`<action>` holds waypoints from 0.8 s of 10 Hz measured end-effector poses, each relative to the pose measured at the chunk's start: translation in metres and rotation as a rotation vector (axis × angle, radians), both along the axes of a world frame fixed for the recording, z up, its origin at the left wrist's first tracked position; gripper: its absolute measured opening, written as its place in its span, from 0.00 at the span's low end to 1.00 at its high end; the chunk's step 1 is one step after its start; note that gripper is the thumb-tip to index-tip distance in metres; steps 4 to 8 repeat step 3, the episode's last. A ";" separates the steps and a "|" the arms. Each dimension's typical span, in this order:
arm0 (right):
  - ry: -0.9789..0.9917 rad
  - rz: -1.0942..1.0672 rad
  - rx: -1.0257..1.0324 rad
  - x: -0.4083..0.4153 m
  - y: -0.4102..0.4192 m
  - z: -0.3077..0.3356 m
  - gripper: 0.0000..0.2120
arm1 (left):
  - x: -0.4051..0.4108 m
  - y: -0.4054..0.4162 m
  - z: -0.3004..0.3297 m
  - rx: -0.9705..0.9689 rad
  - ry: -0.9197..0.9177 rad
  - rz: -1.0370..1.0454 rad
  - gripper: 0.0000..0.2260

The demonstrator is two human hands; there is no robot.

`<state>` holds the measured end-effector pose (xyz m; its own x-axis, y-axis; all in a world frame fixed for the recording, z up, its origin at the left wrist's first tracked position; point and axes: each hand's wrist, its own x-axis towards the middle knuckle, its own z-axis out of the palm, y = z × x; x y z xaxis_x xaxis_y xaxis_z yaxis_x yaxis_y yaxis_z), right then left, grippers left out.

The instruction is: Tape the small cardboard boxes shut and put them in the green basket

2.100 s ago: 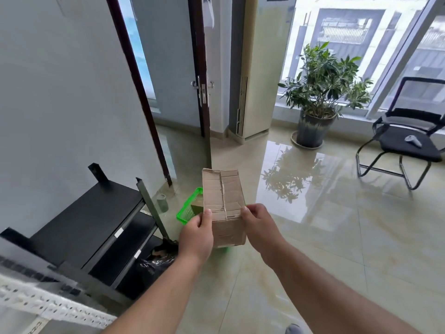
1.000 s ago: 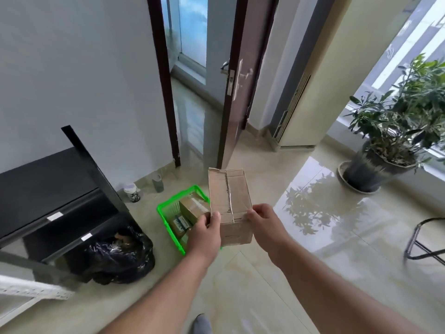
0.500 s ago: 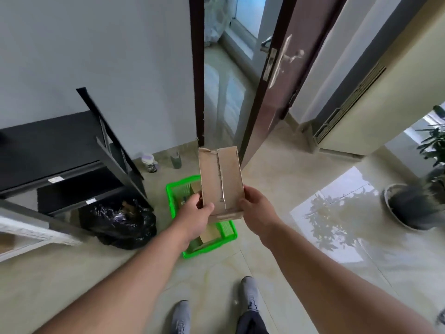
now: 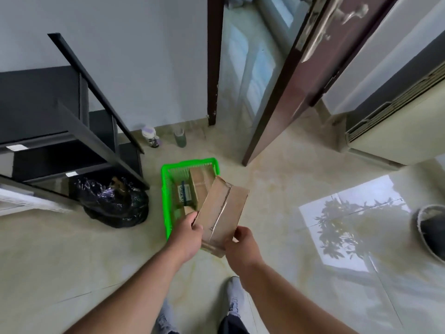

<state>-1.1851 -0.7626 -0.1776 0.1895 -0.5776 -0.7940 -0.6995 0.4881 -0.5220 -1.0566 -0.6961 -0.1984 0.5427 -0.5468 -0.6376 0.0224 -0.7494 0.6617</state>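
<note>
The taped cardboard box (image 4: 222, 213) hangs tilted over the green basket (image 4: 166, 189), gripped at its near end between left hand (image 4: 186, 233) and right hand (image 4: 240, 247), fingers curled round its edges.

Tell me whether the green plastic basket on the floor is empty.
No, the green plastic basket already holds brown cardboard boxes, one with a printed label.

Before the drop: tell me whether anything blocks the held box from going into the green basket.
Nothing stands between them. The cardboard box, gripped by the left hand and right hand, hangs over the green basket. Boxes already inside fill part of the floor.
</note>
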 end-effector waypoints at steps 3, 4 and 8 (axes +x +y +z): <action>-0.226 -0.342 0.397 0.035 0.016 -0.054 0.08 | 0.043 -0.025 -0.036 0.060 -0.256 -0.196 0.19; -0.226 -0.342 0.397 0.035 0.016 -0.054 0.08 | 0.043 -0.025 -0.036 0.060 -0.256 -0.196 0.19; -0.226 -0.342 0.397 0.035 0.016 -0.054 0.08 | 0.043 -0.025 -0.036 0.060 -0.256 -0.196 0.19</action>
